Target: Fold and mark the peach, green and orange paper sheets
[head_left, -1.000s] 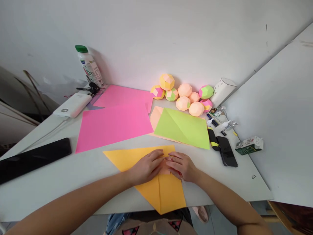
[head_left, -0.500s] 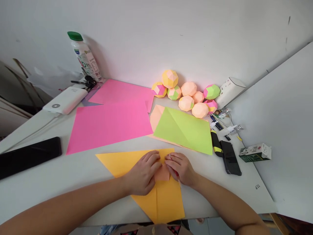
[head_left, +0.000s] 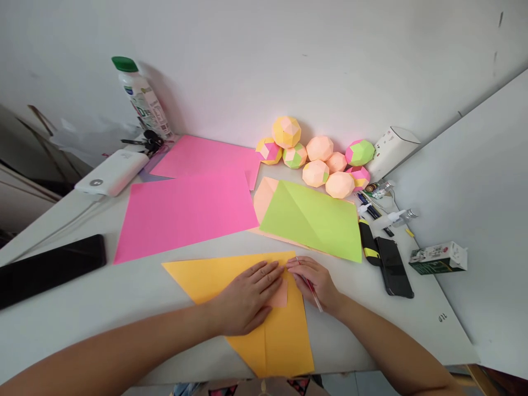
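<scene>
My left hand lies flat with its fingers stretched out, pressing a small peach paper piece onto a yellow sheet. Part of the peach piece is covered by the fingers. The yellow sheet has a slanted left side and a crease down its lower part. Close by on the right, my right hand is closed around a slim pen with a red section and a clear end. Its upper tip is by the fingertips, near the top right of the yellow sheet.
Pink sheets and a green sheet lie beyond the hands. Several faceted paper balls rest against the wall. A phone and a small carton are at right; a black device and white power bank at left.
My left hand has flattened from a curled shape and spread over the peach piece. My right hand has shifted slightly right, and the pen in it has tilted into fuller view.
</scene>
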Tool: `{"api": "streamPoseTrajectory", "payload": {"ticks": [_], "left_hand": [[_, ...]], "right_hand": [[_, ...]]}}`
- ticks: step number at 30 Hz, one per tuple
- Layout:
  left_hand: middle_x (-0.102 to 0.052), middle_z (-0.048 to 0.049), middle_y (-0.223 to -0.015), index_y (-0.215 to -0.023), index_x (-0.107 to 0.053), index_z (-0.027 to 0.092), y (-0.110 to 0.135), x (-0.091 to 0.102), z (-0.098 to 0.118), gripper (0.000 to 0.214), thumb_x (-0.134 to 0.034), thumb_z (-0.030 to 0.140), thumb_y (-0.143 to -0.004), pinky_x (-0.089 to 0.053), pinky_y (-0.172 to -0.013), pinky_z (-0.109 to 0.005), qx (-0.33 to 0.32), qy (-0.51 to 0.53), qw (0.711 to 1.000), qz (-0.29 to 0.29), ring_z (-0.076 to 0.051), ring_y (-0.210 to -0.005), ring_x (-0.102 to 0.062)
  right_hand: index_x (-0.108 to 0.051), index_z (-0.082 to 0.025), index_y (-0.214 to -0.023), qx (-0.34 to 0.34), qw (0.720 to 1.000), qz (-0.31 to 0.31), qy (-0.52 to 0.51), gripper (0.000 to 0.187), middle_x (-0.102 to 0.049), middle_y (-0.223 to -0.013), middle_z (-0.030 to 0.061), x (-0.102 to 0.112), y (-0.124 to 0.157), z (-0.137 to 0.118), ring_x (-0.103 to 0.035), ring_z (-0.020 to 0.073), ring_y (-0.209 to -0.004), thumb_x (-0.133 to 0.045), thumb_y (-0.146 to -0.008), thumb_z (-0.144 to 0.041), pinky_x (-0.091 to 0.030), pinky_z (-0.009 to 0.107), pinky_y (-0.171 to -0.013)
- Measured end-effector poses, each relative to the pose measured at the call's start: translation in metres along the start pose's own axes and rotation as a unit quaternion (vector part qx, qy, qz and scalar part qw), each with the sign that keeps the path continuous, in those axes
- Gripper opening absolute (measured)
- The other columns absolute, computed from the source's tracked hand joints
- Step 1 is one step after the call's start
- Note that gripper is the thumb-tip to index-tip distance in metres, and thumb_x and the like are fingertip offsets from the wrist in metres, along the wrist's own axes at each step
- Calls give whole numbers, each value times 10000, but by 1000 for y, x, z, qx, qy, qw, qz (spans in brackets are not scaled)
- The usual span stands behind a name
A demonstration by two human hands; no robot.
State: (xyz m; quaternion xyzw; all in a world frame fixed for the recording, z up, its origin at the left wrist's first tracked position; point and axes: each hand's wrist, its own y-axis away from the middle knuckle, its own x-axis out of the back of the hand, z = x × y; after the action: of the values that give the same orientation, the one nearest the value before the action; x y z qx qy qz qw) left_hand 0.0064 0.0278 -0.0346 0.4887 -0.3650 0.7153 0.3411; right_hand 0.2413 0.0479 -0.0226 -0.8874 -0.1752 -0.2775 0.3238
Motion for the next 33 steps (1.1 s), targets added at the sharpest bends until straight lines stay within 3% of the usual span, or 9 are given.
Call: {"api": "streamPoseTrajectory", "payload": {"ticks": [5, 9, 11, 14, 17, 28, 30, 33], "left_hand": [[-470, -196, -1391, -1311, -449, 84, 0, 2, 2, 457, -489, 238, -882, -417, -1058, -484, 22, 26, 998, 56, -331, -1342, -373], [-591, -148, -1261, -1180, -554, 124, -1, 2, 5, 293, -466, 188, -909, -434, -1045, -455, -10, 35, 995, 95, -283, -1246, -489], [-546, -145, -1343, -1287, -493, 116, -2, 1, 6, 373, -439, 202, -928, -392, -1082, -457, -25, 23, 997, 75, -278, -1293, -450], [-350, -175, -1495, -1461, -258, 77, -2, -1, 10, 612, -427, 335, -932, -291, -1132, -488, -15, 6, 1000, 13, -311, -1399, -291], [-220, -195, -1540, -1502, -103, 64, -2, -2, 14, 772, -393, 488, -925, -224, -1150, -479, -1, -7, 1000, -16, -330, -1435, -183], [-250, -184, -1534, -1484, -214, 58, -18, -12, 14, 819, -271, 644, -915, -116, -1153, -493, 81, -34, 996, -11, -348, -1440, -147], [-236, -184, -1539, -1481, -223, 54, -24, -13, 13, 828, -267, 653, -911, -112, -1155, -498, 89, -32, 995, -10, -353, -1440, -140], [-256, -192, -1531, -1471, -248, 46, -28, -13, 11, 815, -298, 637, -912, -120, -1159, -514, 80, -27, 996, 5, -361, -1437, -143]], "right_hand": [[-637, -238, -1033, -37, 998, 15, -38, 256, -689, -965, 65, 3, -2, -2, -657, 176, -939, -503, -885, -77, -565, 357, -848], [-645, -242, -1006, -78, 995, 21, -61, 214, -686, -987, 65, 4, -1, -3, -662, 171, -937, -500, -903, -122, -557, 353, -857], [-648, -239, -997, -103, 992, 23, -67, 190, -690, -1000, 65, 4, -1, -3, -663, 171, -944, -505, -907, -151, -551, 350, -866], [-653, -229, -981, -137, 988, 32, -68, 162, -700, -996, 65, 2, 0, -2, -668, 171, -916, -515, -905, -190, -558, 327, -824], [-662, -215, -950, -176, 981, 44, -66, 150, -710, -960, 58, 1, -1, 0, -672, 155, -796, -521, -900, -218, -565, 287, -710], [-670, -210, -937, -240, 962, 70, -105, 146, -711, -952, 57, -8, 0, -8, -676, 176, -852, -534, -891, -233, -574, 322, -780], [-656, -212, -948, -224, 965, 92, -104, 142, -703, -964, 62, -10, 0, -11, -674, 179, -882, -523, -899, -221, -570, 335, -811], [-640, -225, -948, -131, 982, 124, -59, 151, -693, -979, 64, -9, -2, -13, -639, 198, -996, -514, -894, -162, -526, 390, -917]]}}
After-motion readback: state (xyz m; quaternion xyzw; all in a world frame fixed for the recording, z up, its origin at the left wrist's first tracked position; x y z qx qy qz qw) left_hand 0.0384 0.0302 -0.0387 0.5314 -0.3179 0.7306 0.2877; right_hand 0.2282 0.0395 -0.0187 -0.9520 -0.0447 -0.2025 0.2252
